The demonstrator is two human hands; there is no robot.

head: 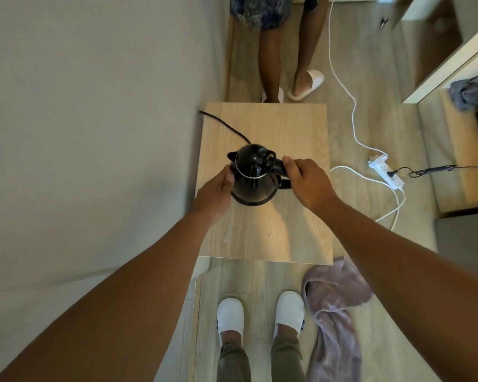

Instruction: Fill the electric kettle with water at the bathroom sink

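Fingers [290, 168] of the right hand [311, 183] curl round the handle of the black kettle [253, 175], which stands on the counter [262, 232]; the left hand [215, 191] cups its side, fingers loosely spread. A black cord [224, 125] trails behind: lifting carelessly could drag the base along, or the lid may swing open.

Both arms are bare, no sleeves, watch or rings on the left hand [214, 190] or right hand [309, 181]. Olive trousers [260, 362], white slippers [260, 315] with dark side marks.
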